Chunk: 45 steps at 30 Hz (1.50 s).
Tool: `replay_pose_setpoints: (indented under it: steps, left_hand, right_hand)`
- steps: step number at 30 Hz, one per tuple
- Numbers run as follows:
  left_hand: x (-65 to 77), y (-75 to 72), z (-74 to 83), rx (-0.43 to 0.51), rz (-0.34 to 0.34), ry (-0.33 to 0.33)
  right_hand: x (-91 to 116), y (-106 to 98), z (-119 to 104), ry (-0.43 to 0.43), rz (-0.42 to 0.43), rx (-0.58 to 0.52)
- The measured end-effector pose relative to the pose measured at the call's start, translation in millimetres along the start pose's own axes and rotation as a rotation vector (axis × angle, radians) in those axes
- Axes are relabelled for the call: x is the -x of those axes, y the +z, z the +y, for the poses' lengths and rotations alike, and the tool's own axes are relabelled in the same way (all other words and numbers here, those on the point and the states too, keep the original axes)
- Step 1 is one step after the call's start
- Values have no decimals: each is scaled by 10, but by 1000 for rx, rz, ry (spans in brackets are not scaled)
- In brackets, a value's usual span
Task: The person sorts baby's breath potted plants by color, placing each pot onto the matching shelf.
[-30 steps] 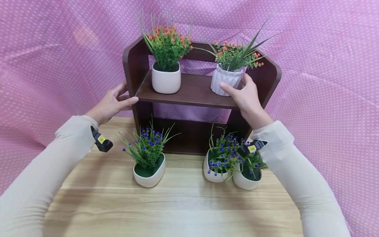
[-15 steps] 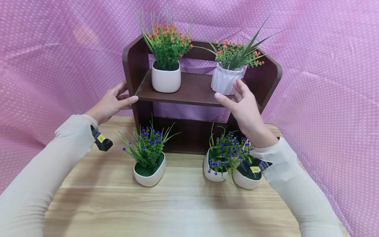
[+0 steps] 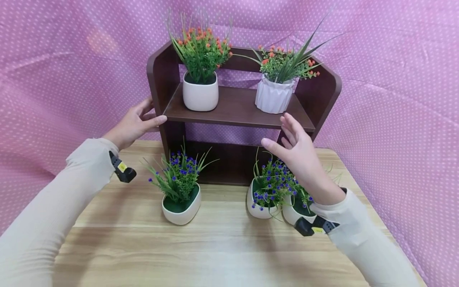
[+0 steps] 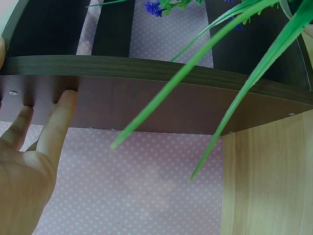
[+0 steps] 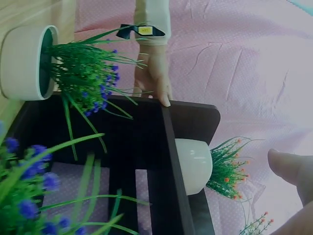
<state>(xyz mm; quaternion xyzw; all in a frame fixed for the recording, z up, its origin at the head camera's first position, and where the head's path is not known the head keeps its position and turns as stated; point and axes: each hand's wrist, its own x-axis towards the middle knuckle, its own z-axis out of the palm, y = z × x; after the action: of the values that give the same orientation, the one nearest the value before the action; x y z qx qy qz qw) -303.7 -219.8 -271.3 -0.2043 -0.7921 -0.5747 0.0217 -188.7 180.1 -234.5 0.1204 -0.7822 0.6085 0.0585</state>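
Staying where it was one second ago, the left hand (image 3: pixel 132 122) touches the left panel (image 3: pixel 157 81) of the shelf (image 3: pixel 236 105). The right hand (image 3: pixel 300 153), in contact with the pleated pot (image 3: pixel 274 95) in the earliest frame, is now clear of it, lower and nearer the front. The pleated pot remains upright on the upper board, toward its right end.

Left fingers: extended, spread, tips pressed against the panel's outer face; thumb on its front edge. Right fingers: extended, thumb spread well apart, nothing between them. The pleated pot stands just beyond and above the right fingertips.

Materials, left to right: the panel is dark brown with a rounded upper corner. A squarish, smooth white pot (image 3: pixel 201 97) holds orange flowers; below it, an oblong white pot (image 3: pixel 186 214) holds blue flowers. The pleated pot has matt white, folded walls, orange flowers and long blades. The table (image 3: pixel 179 255) shows pale wood grain; the cloth (image 3: pixel 394 99) is pink, dotted white.
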Motion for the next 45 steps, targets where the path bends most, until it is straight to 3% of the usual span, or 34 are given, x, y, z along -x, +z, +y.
replay_pose_setpoints:
  steps: [10, 24, 34, 38, 45]
  left_hand:
    - [4, 1, 7, 66, -8, 13]
    - [-3, 10, 12, 31, -9, 19]
    - [2, 10, -3, 39, -9, 20]
    - [10, 10, -4, 36, -7, 19]
    - [3, 2, -7, 11, -8, 13]
  right_hand:
    - [255, -153, 243, -25, 35, 83]
    - [429, -457, 570, 5, 117, 296]
    - [594, -725, 811, -69, 209, 368]
    - [668, -791, 893, -106, 261, 381]
    - [820, -841, 1015, -170, 428, 403]
